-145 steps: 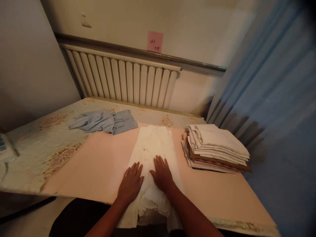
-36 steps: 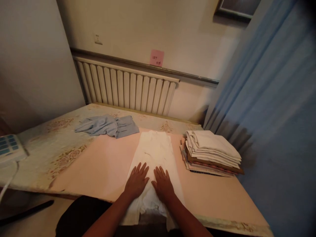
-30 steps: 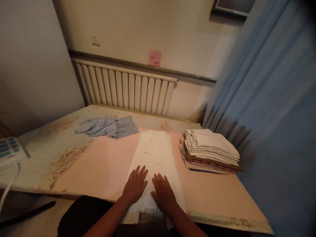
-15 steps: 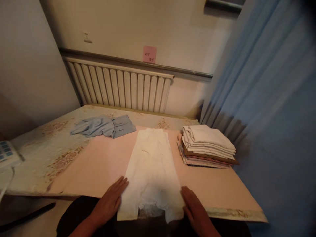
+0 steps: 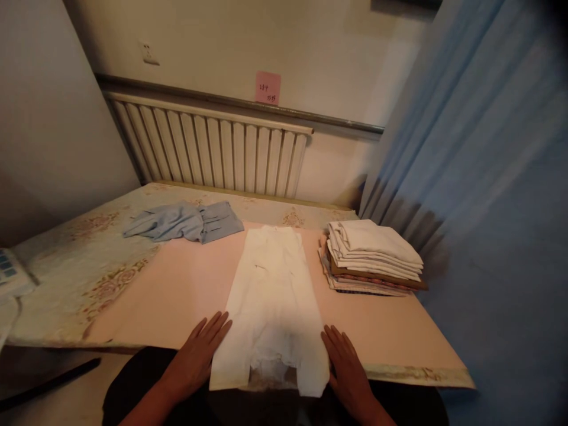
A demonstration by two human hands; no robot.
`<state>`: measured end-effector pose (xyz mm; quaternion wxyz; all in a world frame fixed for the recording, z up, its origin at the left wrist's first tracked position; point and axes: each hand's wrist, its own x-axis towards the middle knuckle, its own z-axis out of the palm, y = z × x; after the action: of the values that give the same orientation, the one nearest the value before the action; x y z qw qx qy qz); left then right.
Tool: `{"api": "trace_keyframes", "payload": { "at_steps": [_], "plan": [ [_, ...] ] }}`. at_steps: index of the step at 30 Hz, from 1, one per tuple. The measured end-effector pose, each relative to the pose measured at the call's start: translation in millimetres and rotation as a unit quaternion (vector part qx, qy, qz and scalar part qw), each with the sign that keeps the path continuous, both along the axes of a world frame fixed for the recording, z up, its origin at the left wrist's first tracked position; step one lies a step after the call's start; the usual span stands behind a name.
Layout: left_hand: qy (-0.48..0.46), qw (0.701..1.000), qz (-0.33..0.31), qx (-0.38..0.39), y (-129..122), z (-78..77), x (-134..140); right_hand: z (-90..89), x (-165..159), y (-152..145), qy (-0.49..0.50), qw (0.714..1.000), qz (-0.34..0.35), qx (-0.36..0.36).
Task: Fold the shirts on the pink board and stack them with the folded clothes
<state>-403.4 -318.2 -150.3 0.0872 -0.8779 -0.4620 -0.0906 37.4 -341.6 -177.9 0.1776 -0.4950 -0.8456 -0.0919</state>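
A white cloth [image 5: 271,302] lies flat in the lower middle of the frame, on the pink part of the desk [image 5: 177,296]. It is long and narrow, folded in at both sides, and it gets wider toward the bottom. Its near end hangs a little over the desk edge and looks crinkly and uneven there. The top end is neat and straight.

The left hand [image 5: 197,355] rests flat at the lower left of the cloth, its fingers [image 5: 217,326] spread apart and touching the cloth's side edge. The right hand [image 5: 348,370] rests flat at the lower right, its fingers also spread, just beside the other side edge. Neither hand holds anything.

A stack [image 5: 370,255] of folded cloths sits to the right of the white cloth, near its top end. A blue cloth [image 5: 184,220] lies crumpled at the upper left of the desk. Behind the desk is a white radiator [image 5: 208,145], with 1 pink note [image 5: 267,88] above it. A blue curtain [image 5: 483,177] fills the right side.
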Motion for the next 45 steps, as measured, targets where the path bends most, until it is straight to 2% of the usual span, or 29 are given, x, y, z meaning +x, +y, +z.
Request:
{"api": "trace_keyframes", "payload": {
  "at_steps": [4,9,13,16,19,23,28,34,37,40,42,43,45],
  "plan": [
    [-0.008,1.000,-0.009,-0.013,-0.3,3.3,-2.6,2.0,2.9,2.2,0.003,1.000,0.008,-0.010],
    [-0.051,0.999,-0.005,0.009,10.2,-4.4,-3.6,1.5,3.3,19.3,0.020,1.000,-0.002,0.022],
    [-0.075,0.997,-0.014,0.014,23.7,-6.6,-2.1,7.5,2.5,38.0,0.017,0.995,0.073,0.067],
    [-0.089,0.996,-0.027,0.008,34.0,-3.5,-0.9,13.1,2.0,52.8,0.001,0.988,0.138,0.074],
    [-0.094,0.994,-0.053,-0.005,42.6,1.2,0.5,20.3,-0.5,69.5,-0.011,0.981,0.188,0.046],
    [-0.101,0.991,-0.082,-0.030,49.1,5.5,2.4,37.3,-9.6,90.5,-0.017,0.964,0.264,-0.037],
    [-0.117,0.986,-0.105,-0.050,45.3,8.9,-1.0,54.6,-19.5,97.4,-0.002,0.936,0.324,-0.140],
    [-0.112,0.980,-0.143,-0.077,21.7,29.6,-6.7,66.9,-14.6,68.9,0.106,0.922,0.306,-0.214],
    [-0.120,0.976,-0.156,-0.095,7.8,38.3,-6.2,82.3,-14.7,49.9,0.158,0.911,0.284,-0.255],
    [-0.159,0.963,-0.161,-0.146,0.5,42.3,-2.4,98.2,-19.3,41.8,0.197,0.888,0.256,-0.326],
    [-0.222,0.941,-0.131,-0.218,4.2,45.2,3.6,102.3,-23.7,47.6,0.238,0.862,0.223,-0.389],
    [-0.267,0.920,-0.098,-0.268,9.4,47.0,7.9,101.3,-26.2,54.1,0.271,0.842,0.199,-0.421],
    [-0.372,0.848,-0.004,-0.378,26.7,50.4,18.5,93.3,-32.0,73.0,0.379,0.781,0.117,-0.482]
  ]
}}
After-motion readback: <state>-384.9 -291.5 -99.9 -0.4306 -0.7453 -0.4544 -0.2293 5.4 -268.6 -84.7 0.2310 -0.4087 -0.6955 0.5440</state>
